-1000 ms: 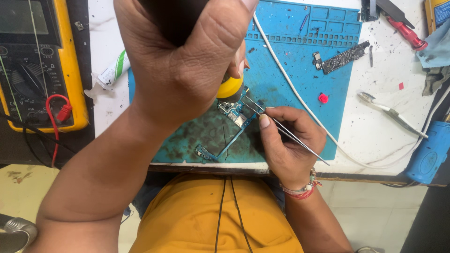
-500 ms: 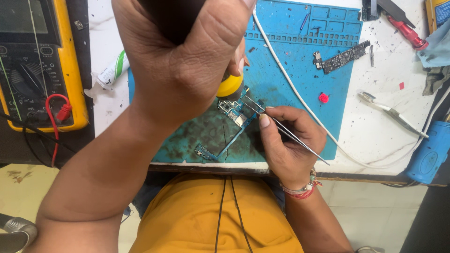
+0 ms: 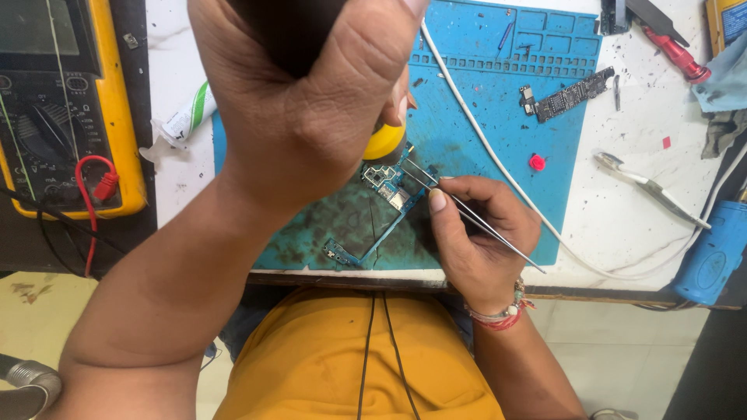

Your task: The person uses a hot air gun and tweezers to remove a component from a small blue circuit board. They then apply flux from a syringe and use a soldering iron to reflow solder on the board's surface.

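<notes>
My left hand (image 3: 311, 101) is raised close to the camera, fist closed around a black tool handle (image 3: 288, 31) whose yellow collar (image 3: 387, 144) points down at a small blue circuit board (image 3: 387, 187). The board lies on a stained blue work mat (image 3: 498, 93). My right hand (image 3: 475, 237) rests on the mat's near edge and pinches metal tweezers (image 3: 467, 214). The tweezer tips touch the board just below the yellow collar. The tool's tip is hidden behind my left hand.
A yellow multimeter (image 3: 70, 109) with red and black leads sits at the left. A white cable (image 3: 498, 167) crosses the mat. Another circuit board (image 3: 564, 97), a red cap (image 3: 537, 162), spare tweezers (image 3: 646, 187), a white tube (image 3: 183, 120) and a blue device (image 3: 712, 253) lie around.
</notes>
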